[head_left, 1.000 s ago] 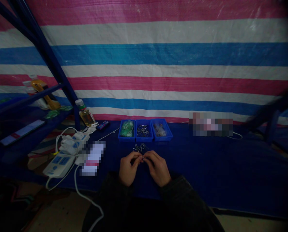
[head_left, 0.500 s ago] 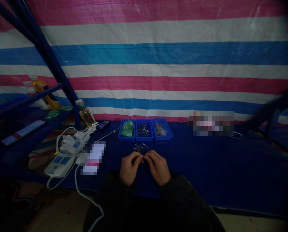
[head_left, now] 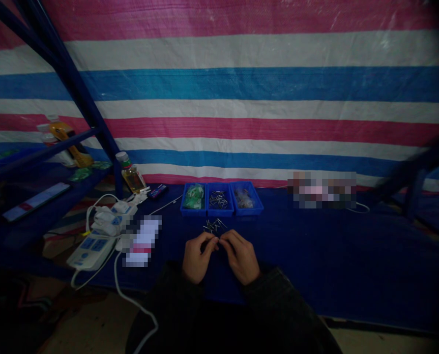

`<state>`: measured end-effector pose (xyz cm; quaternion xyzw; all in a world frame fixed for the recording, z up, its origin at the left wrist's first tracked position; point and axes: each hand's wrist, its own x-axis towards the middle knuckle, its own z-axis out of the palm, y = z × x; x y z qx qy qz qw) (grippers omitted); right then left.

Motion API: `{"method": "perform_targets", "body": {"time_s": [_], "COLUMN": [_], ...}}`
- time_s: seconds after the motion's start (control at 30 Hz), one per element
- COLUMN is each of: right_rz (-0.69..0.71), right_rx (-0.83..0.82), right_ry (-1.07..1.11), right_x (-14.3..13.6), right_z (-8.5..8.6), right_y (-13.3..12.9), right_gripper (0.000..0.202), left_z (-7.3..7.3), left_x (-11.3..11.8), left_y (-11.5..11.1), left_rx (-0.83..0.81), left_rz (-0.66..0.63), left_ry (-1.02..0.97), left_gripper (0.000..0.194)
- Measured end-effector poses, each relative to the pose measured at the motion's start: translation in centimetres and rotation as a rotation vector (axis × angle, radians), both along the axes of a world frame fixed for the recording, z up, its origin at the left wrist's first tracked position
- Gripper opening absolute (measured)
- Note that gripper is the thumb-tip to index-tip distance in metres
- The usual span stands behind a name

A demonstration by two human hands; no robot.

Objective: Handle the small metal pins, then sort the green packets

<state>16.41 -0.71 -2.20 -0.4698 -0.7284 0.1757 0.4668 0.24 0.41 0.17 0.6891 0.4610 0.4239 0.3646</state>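
My left hand (head_left: 197, 256) and my right hand (head_left: 240, 255) meet fingertip to fingertip over the blue tabletop, both closed in a pinch. Whatever lies between the fingertips is too small and dark to make out. Just beyond them is a loose pile of thin metal pins (head_left: 215, 225), screw-like in shape. Behind the pile, three blue trays stand side by side: the left tray (head_left: 193, 213) holds green packets (head_left: 194, 197), the middle tray (head_left: 219, 213) more thin metal pieces (head_left: 218, 199), and the right tray (head_left: 248, 211) small clear pieces (head_left: 244, 199).
To the left lie a blurred-out phone (head_left: 144, 241), a white power strip (head_left: 94, 250) with plugs, and a cable (head_left: 131, 295) running over the table edge. A bottle (head_left: 131, 174) and a small dark box (head_left: 158, 191) stand behind. A pixelated patch covers something at the back right.
Almost nothing differs. Both hands keep the same pinch in the same place, and the view has shifted only very slightly.
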Motion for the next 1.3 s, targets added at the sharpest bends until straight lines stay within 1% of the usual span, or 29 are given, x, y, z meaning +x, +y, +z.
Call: {"method": "perform_targets", "body": {"time_s": [0.07, 0.17, 0.3, 0.43, 0.53, 0.63, 0.83, 1.07, 1.3], "right_rz": [0.009, 0.01, 0.015, -0.013, -0.022, -0.013, 0.011, -0.039, -0.157], "right_rx": [-0.01, -0.008, 0.01, -0.007, -0.021, -0.005, 0.016, 0.017, 0.004], "right_ry": [-0.001, 0.019, 0.008, -0.004, -0.017, 0.01, 0.007, -0.016, -0.03], "right_x": [0.0, 0.02, 0.07, 0.11, 0.08, 0.01, -0.01, -0.03, 0.11], "right_z": [-0.04, -0.27, -0.54, -0.53, -0.43, -0.34, -0.3, -0.17, -0.1], "right_y": [0.0, -0.01, -0.02, 0.09, 0.08, -0.04, -0.05, 0.09, 0.11], "right_gripper": [0.019, 0.013, 0.014, 0.014, 0.017, 0.013, 0.017, 0.019, 0.025], "left_z": [-0.11, -0.27, -0.24, -0.03, -0.01, -0.13, -0.22, 0.05, 0.18], "left_x": [0.01, -0.02, -0.03, 0.02, 0.02, -0.02, -0.04, 0.03, 0.08], "left_y": [0.03, 0.09, 0.1, 0.05, 0.04, 0.07, 0.04, -0.05, -0.12], "left_rx": [0.007, 0.009, 0.001, -0.004, 0.001, -0.001, 0.008, 0.013, 0.015], "left_rz": [0.012, 0.019, 0.012, -0.005, 0.01, 0.025, 0.028, 0.031, 0.035], "left_ry": [0.0, -0.006, -0.009, 0.01, 0.014, 0.005, 0.001, 0.006, 0.006], "left_gripper": [0.023, 0.024, 0.024, 0.024, 0.025, 0.026, 0.026, 0.024, 0.026]}}
